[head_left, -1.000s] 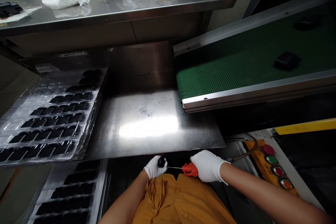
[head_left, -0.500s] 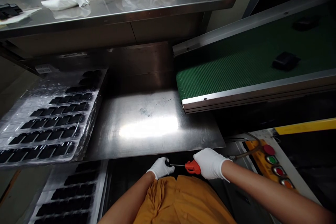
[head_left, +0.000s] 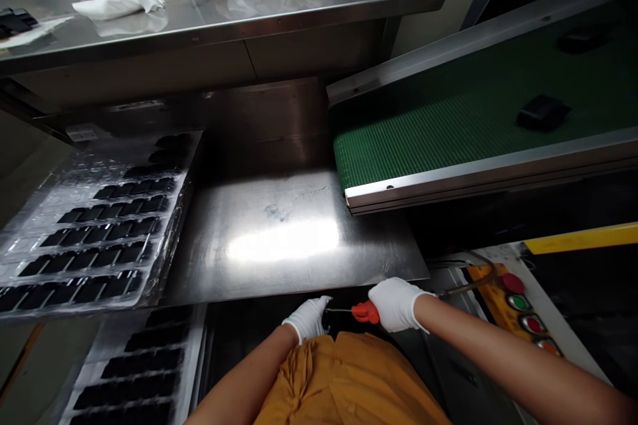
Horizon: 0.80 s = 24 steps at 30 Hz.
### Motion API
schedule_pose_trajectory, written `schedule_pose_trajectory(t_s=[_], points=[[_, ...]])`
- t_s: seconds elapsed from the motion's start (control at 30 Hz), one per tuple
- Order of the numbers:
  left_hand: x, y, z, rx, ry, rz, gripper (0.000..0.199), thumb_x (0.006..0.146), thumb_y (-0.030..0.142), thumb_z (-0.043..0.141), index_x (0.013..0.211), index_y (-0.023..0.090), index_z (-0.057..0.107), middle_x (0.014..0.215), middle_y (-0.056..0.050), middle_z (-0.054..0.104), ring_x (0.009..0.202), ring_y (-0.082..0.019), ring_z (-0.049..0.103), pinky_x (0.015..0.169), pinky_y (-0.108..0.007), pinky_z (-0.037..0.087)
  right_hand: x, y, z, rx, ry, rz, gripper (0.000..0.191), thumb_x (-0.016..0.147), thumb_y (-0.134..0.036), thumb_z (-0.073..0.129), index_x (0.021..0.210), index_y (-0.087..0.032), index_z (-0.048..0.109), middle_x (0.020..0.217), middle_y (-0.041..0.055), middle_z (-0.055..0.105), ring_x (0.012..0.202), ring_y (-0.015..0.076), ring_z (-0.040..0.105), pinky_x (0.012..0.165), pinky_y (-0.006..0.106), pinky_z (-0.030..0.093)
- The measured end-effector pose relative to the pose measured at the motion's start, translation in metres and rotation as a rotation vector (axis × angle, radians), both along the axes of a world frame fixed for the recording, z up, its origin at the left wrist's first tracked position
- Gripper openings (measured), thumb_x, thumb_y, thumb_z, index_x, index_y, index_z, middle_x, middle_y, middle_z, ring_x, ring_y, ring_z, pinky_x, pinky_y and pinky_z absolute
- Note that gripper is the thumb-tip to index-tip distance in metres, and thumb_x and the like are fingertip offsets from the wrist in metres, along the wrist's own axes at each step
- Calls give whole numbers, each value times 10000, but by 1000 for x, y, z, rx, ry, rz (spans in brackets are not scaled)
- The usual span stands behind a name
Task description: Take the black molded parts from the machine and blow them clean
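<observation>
White gloves cover both of my hands, which are close to my body below the metal table's front edge. My right hand point(head_left: 396, 304) is closed around a red air blow gun point(head_left: 365, 312), whose thin metal nozzle points left. Just off the nozzle's tip, my left hand point(head_left: 308, 319) is closed on a small black part point(head_left: 327, 320), mostly hidden by the fingers and dark against the background. To the left, a clear plastic tray point(head_left: 172, 239) carries rows of similar-looking black parts.
A green conveyor belt point(head_left: 399, 139) slopes down from the right, bearing two black parts. The steel table point(head_left: 294, 199) lies ahead, under a metal shelf point(head_left: 299, 12) with white cloths. Another tray point(head_left: 194, 358) sits lower left. A button panel point(head_left: 518, 305) stands at right.
My left hand has turned and shifted slightly right, hiding more of the black part. The blow gun stays in my right hand, nearly in place. The view has shifted a little.
</observation>
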<state>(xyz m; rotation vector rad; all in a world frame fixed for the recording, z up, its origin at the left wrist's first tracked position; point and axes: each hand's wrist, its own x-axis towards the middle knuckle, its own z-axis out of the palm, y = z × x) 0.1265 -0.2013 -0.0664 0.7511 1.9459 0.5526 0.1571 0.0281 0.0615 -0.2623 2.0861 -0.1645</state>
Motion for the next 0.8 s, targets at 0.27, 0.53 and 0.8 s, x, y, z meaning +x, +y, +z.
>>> schedule_pose_trajectory(t_s=[0.27, 0.53, 0.8], points=[[-2, 1, 17, 139, 5, 52, 750, 645, 316, 739, 1342, 209, 483, 897, -85, 691, 768, -254, 639, 728, -319, 484, -2, 3, -3, -9, -10, 42, 374, 641, -245, 575, 944, -97, 736, 910, 199, 744, 834, 378, 708, 647, 414, 526], [2, -2, 9, 236, -38, 257, 531, 663, 168, 673, 1188, 217, 615, 811, -30, 659, 711, -183, 577, 717, -259, 457, -5, 5, 1, -25, -16, 21, 379, 626, -235, 576, 940, -99, 739, 911, 204, 742, 832, 389, 705, 631, 417, 512], [7, -8, -17, 236, -217, 580, 501, 546, -7, 631, 982, 222, 722, 867, -25, 684, 826, -196, 577, 920, -305, 434, -4, 7, 4, -3, -34, 3, 393, 614, -222, 582, 955, -95, 731, 934, 207, 740, 854, 394, 702, 651, 425, 520]])
